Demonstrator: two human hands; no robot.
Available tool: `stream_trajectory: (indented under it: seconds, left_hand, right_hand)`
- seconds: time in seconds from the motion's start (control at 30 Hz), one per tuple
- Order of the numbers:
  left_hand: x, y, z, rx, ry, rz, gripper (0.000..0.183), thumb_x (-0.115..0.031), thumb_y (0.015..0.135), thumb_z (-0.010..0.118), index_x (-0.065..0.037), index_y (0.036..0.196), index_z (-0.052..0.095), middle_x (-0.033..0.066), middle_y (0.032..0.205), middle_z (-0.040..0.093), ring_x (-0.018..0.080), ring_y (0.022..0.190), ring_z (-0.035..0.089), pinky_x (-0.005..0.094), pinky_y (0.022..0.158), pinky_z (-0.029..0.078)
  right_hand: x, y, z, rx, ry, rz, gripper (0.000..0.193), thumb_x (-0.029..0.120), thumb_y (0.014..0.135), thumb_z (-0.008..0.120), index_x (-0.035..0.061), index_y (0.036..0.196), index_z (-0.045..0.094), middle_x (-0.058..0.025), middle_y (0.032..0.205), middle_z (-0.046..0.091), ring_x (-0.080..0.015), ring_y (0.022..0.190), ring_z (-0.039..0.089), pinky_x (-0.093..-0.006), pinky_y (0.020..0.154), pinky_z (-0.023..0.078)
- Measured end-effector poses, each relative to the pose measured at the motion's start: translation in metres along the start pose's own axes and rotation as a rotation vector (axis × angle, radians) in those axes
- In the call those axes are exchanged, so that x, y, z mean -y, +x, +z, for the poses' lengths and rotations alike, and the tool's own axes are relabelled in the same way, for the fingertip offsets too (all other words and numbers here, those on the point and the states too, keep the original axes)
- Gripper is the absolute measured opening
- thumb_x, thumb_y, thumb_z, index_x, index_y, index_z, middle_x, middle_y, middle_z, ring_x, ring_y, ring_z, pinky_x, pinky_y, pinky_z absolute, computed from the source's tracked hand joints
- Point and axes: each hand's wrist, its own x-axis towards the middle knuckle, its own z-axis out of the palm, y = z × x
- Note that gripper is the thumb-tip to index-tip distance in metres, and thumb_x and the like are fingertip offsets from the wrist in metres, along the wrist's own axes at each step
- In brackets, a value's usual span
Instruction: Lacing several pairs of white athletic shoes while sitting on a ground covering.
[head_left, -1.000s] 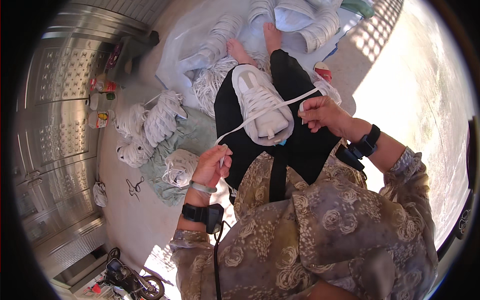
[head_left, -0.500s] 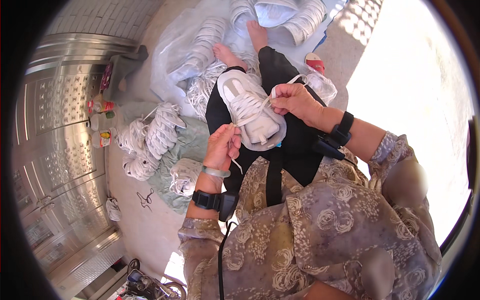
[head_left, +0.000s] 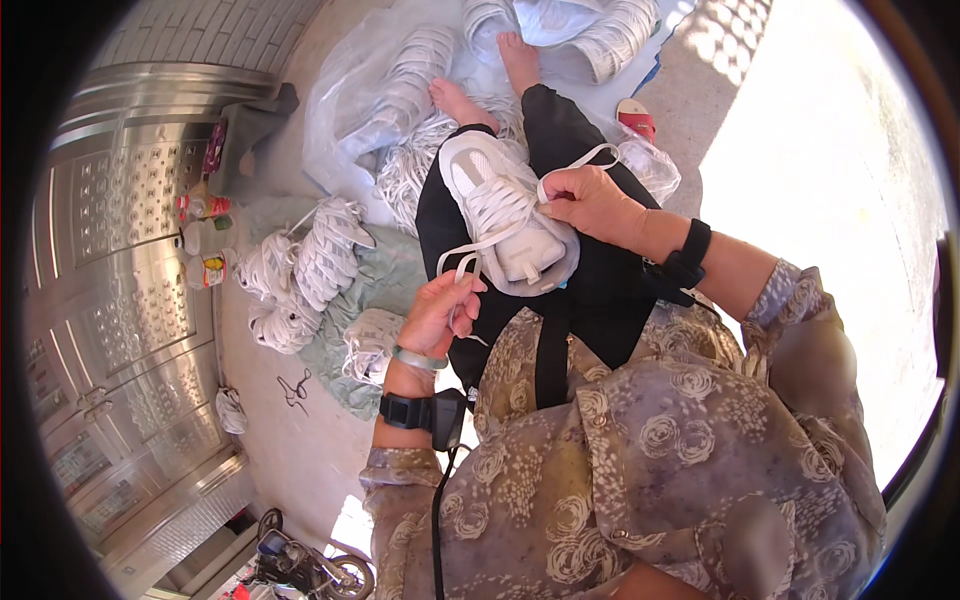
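Observation:
A white sneaker (head_left: 515,225) rests on my lap, its toe pointing away and its laces crossed over the tongue. At its near left, my left hand (head_left: 443,308) is closed on a white shoelace (head_left: 485,243), which loops from the hand up to the shoe. My right hand (head_left: 590,203) pinches the lace at the shoe's right side, and a loop of lace arcs above those fingers. The exact pinch points are partly hidden by the fingers.
White sneakers (head_left: 328,255) are grouped on a green cloth (head_left: 385,270) at left. Ahead lie a heap of loose white laces (head_left: 408,180) and stacked white shoe parts (head_left: 425,70) on plastic. Jars (head_left: 208,237) stand by a metal door; a red slipper (head_left: 637,122) lies right.
My left hand has moved slightly down and away from the shoe, and a lace loop now stands above it. The right hand stays by the shoe, still pinching.

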Motion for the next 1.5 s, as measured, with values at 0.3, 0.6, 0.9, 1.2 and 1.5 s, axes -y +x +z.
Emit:
stream_trajectory:
  seconds: [0.3,0.6,0.9,1.2,1.5]
  left_hand:
    - [-0.011,0.000,0.016,0.106,-0.352,0.444,0.023,-0.023,0.094,0.039,-0.005,0.102,0.052,0.0099,0.074,0.058,0.0175,0.057,0.052,0.0314,0.055,0.043]
    - [-0.012,0.007,0.036,0.229,-0.676,0.592,0.021,-0.022,0.094,0.038,-0.006,0.100,0.050,0.0135,0.094,0.059,0.0258,0.080,0.058,0.0396,0.075,0.047]
    - [0.005,0.007,0.036,0.019,-0.761,0.605,0.024,-0.027,0.093,0.041,-0.006,0.100,0.051,0.0102,0.097,0.059,0.0216,0.086,0.056,0.0374,0.079,0.044]
    - [0.027,0.004,0.031,0.023,-0.212,0.398,0.010,-0.013,0.082,0.061,-0.005,0.088,0.060,0.0001,0.072,0.058,0.0069,0.057,0.051,0.0194,0.053,0.041]
    - [0.026,0.033,0.029,-0.223,-0.208,0.509,0.011,-0.014,0.086,0.057,-0.006,0.079,0.058,-0.0009,0.064,0.057,0.0043,0.050,0.047,0.0184,0.047,0.038]
  right_hand:
    - [0.027,-0.008,-0.002,-0.159,-0.428,0.049,0.027,0.023,0.073,0.065,0.0035,0.061,0.052,-0.0098,0.055,0.053,-0.0250,0.050,0.053,-0.0351,0.051,0.041]
    - [0.056,-0.012,0.051,0.379,0.205,0.209,0.018,0.017,0.075,0.065,0.0007,0.080,0.058,-0.0081,0.062,0.054,-0.0149,0.051,0.057,-0.0289,0.047,0.043]
    - [0.063,-0.020,0.049,0.480,-0.004,0.197,0.029,0.019,0.084,0.055,0.0002,0.062,0.052,-0.0042,0.049,0.049,-0.0118,0.038,0.046,-0.0268,0.042,0.040]
    - [0.055,-0.009,0.045,0.638,-0.103,0.029,0.035,0.026,0.086,0.054,-0.0004,0.064,0.055,-0.0045,0.051,0.050,-0.0105,0.046,0.050,-0.0282,0.046,0.041]
    - [0.064,-0.005,0.044,0.389,0.005,0.310,0.015,0.013,0.086,0.049,0.0001,0.083,0.054,-0.0045,0.057,0.052,-0.0095,0.045,0.051,-0.0225,0.038,0.041]
